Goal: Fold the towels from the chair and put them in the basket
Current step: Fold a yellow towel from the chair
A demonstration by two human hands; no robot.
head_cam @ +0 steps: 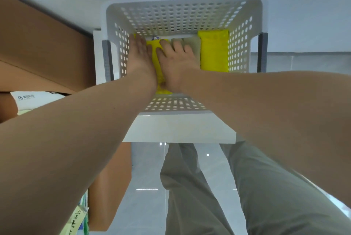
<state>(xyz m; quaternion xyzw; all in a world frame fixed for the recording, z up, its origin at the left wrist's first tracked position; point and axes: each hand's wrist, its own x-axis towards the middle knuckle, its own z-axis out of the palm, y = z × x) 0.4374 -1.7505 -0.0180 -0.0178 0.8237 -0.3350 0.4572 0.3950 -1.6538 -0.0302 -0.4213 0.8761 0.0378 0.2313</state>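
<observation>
The head view looks straight down into one white perforated basket (182, 16), which stands on a white shelf (178, 130) against a pale wall. Three folded towels lie side by side on its floor, two yellow and one beige. The left yellow towel (156, 58) sits just beside the left wall, the beige towel (194, 46) is in the middle, and the right yellow towel (213, 50) touches the right wall. The row fills the width, leaving only a narrow bare strip of floor along the far wall. Both hands are inside the rim. The left hand (139, 54) lies between the left wall and the left yellow towel, its fingers straight and together against the cloth. The right hand (174, 60) rests flat with its fingers spread apart, its thumb on the left yellow towel and its other fingers over the beige one. A small blue and white label (155, 37) shows at the far end of that yellow towel. Two grey posts (107, 60) flank the basket outside its walls. Brown cardboard boxes (41, 44) crowd the shelf's left side. Below the shelf's near edge are grey-green trousers (199, 187) and glossy floor (146, 177).
</observation>
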